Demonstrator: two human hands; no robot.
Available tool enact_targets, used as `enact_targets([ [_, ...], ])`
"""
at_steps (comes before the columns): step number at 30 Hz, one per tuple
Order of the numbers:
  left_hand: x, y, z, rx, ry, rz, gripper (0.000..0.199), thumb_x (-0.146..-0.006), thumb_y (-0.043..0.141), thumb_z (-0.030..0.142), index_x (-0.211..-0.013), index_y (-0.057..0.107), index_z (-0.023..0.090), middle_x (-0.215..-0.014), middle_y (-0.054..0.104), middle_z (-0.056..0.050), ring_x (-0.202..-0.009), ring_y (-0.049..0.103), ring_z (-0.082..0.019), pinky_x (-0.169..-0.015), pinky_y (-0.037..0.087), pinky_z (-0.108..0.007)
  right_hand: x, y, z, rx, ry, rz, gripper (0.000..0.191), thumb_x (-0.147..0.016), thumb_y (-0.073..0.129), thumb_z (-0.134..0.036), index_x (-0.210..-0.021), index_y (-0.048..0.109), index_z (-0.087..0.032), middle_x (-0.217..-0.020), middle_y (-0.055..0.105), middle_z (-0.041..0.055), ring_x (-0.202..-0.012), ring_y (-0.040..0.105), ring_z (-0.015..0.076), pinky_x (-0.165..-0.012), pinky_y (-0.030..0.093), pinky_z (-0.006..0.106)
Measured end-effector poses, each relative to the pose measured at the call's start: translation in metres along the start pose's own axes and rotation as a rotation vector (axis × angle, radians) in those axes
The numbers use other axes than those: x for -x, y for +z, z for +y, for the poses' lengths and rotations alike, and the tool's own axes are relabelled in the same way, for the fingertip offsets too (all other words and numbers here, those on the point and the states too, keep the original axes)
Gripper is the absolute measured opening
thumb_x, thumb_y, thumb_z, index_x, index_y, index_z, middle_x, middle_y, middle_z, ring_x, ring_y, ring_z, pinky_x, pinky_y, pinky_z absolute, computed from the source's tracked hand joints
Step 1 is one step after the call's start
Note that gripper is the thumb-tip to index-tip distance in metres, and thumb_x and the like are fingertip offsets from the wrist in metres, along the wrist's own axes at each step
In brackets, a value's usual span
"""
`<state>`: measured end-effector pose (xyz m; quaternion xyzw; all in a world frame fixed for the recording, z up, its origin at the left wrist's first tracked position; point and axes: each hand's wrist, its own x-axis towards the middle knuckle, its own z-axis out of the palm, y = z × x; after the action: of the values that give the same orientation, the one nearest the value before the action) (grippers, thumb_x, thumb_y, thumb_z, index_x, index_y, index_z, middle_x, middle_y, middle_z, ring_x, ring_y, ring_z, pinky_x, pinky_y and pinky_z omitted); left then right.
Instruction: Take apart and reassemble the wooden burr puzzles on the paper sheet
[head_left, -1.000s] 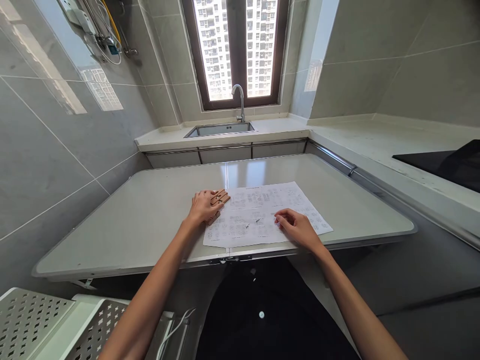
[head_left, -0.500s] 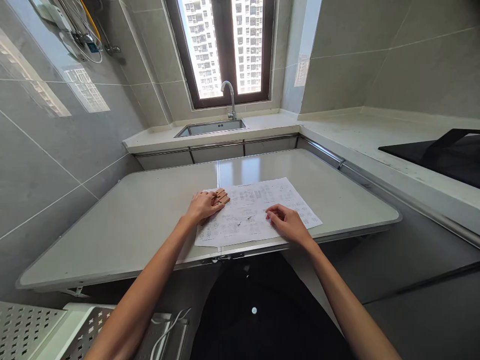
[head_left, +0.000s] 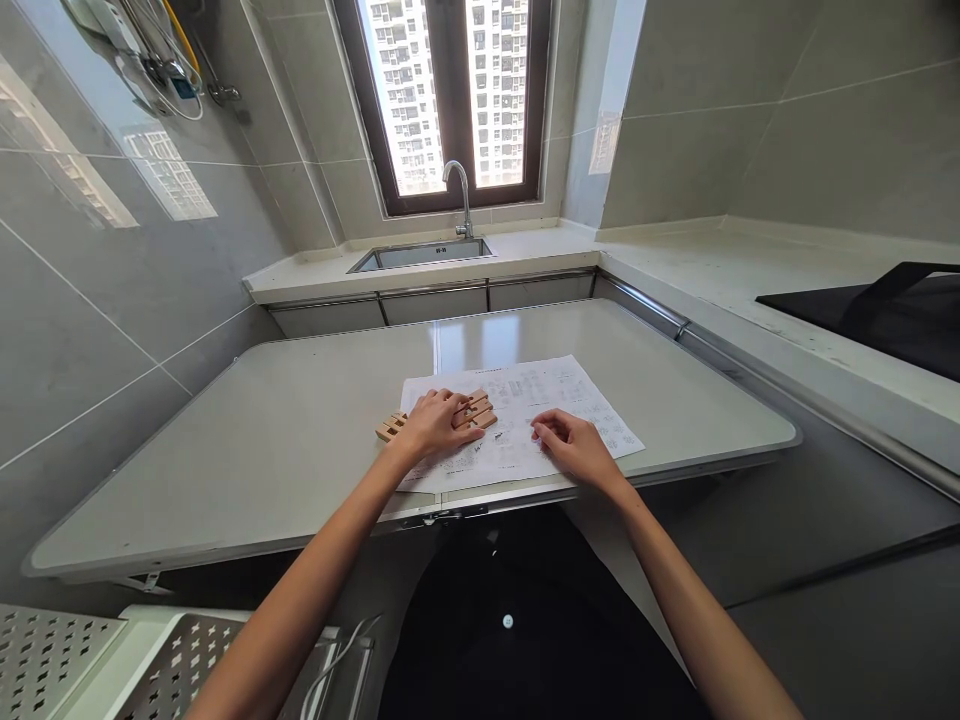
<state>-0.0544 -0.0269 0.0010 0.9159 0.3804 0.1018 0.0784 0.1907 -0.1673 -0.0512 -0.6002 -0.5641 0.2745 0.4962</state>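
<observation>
Clasping and half hiding slotted, angular wooden pieces (head_left: 480, 410) with left hand (head_left: 435, 422) across the left edge of the paper sheet (head_left: 559, 382); curling right hand (head_left: 576, 446), fingertips together, on its right. Glossy tabletop (head_left: 262, 450) beneath, metal sink (head_left: 420, 257) beyond.

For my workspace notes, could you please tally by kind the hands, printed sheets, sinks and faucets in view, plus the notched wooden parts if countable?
Hands: 2 (left hand, right hand)
Printed sheet: 1
Sink: 1
Faucet: 1
Notched wooden parts: partly hidden, cannot count
Total, excluding wooden parts: 5
</observation>
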Motion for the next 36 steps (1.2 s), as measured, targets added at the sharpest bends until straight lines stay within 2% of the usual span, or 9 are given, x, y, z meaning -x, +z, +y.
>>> enact_targets([
  [3,0.000,0.005,0.011,0.078,0.020,-0.001,0.067,-0.086,0.063,0.069,-0.132,0.067,0.020,-0.120,0.069,-0.015,-0.113,0.061,-0.036,-0.096,0.046,-0.043,0.000,0.000,0.001,0.014,-0.007,-0.001,0.024,-0.095,0.059,-0.043,-0.099,0.072,-0.024,-0.086,0.078,0.0034,-0.072,0.071,0.0199,-0.074,0.054,0.033],
  [7,-0.005,0.013,0.020,0.158,-0.035,0.038,0.047,-0.097,0.054,0.050,-0.127,0.068,0.016,-0.122,0.070,-0.016,-0.116,0.062,-0.033,-0.097,0.047,-0.043,0.000,0.000,-0.001,0.065,-0.023,0.005,0.023,-0.095,0.059,-0.042,-0.099,0.072,-0.024,-0.086,0.078,0.0029,-0.075,0.071,0.0206,-0.074,0.054,0.033],
  [11,-0.010,0.022,0.019,0.172,-0.103,0.072,0.039,-0.095,0.056,0.043,-0.117,0.069,0.014,-0.123,0.069,-0.019,-0.114,0.064,-0.034,-0.095,0.048,-0.042,0.000,0.002,-0.003,0.161,-0.124,-0.021,0.020,-0.095,0.060,-0.039,-0.103,0.071,-0.024,-0.097,0.076,0.0049,-0.082,0.069,0.0220,-0.070,0.053,0.033],
  [13,-0.012,0.024,0.017,0.191,-0.136,0.069,0.037,-0.093,0.059,0.048,-0.106,0.071,0.015,-0.110,0.072,-0.018,-0.103,0.067,-0.033,-0.085,0.049,-0.041,-0.001,0.004,-0.003,0.192,-0.209,-0.052,0.019,-0.095,0.061,-0.035,-0.108,0.069,-0.024,-0.108,0.074,0.0066,-0.088,0.069,0.0229,-0.075,0.054,0.035],
  [17,-0.012,0.026,0.017,0.246,-0.158,0.051,0.034,-0.091,0.062,0.052,-0.080,0.066,0.020,-0.076,0.069,-0.009,-0.075,0.065,-0.027,-0.068,0.044,-0.037,-0.005,0.010,-0.007,0.243,-0.383,-0.134,0.023,-0.095,0.063,-0.028,-0.118,0.066,-0.026,-0.127,0.068,0.0080,-0.115,0.064,0.0279,-0.098,0.053,0.044],
  [19,-0.009,0.025,0.018,0.276,-0.154,0.063,0.034,-0.093,0.059,0.050,-0.076,0.063,0.021,-0.074,0.068,-0.007,-0.071,0.062,-0.025,-0.066,0.042,-0.036,-0.009,0.014,-0.010,0.276,-0.452,-0.175,0.025,-0.095,0.065,-0.024,-0.120,0.066,-0.027,-0.130,0.068,0.0077,-0.123,0.059,0.0301,-0.105,0.051,0.048],
  [23,0.000,0.020,0.020,0.339,-0.158,0.118,0.029,-0.096,0.054,0.045,-0.082,0.063,0.021,-0.085,0.071,-0.008,-0.078,0.063,-0.024,-0.070,0.044,-0.035,-0.018,0.015,-0.013,0.364,-0.533,-0.249,0.023,-0.097,0.066,-0.022,-0.119,0.067,-0.027,-0.125,0.069,0.0076,-0.119,0.058,0.0306,-0.103,0.051,0.050],
  [29,0.020,0.012,0.022,0.445,-0.198,0.194,0.029,-0.100,0.049,0.045,-0.093,0.063,0.021,-0.093,0.075,-0.006,-0.083,0.065,-0.022,-0.076,0.047,-0.034,-0.030,0.009,-0.009,0.405,-0.440,-0.343,0.010,-0.095,0.071,-0.031,-0.104,0.071,-0.026,-0.111,0.067,0.0079,-0.110,0.059,0.0286,-0.094,0.053,0.044],
  [36,0.040,0.009,0.024,0.822,-0.144,0.226,0.042,-0.099,0.054,0.058,-0.106,0.068,0.018,-0.099,0.079,-0.007,-0.072,0.067,-0.018,-0.076,0.051,-0.032,-0.030,0.002,-0.019,0.357,-0.274,-0.452,0.019,-0.092,0.072,-0.038,-0.094,0.065,-0.020,-0.100,0.068,0.0055,-0.085,0.061,0.0207,-0.074,0.048,0.032],
])
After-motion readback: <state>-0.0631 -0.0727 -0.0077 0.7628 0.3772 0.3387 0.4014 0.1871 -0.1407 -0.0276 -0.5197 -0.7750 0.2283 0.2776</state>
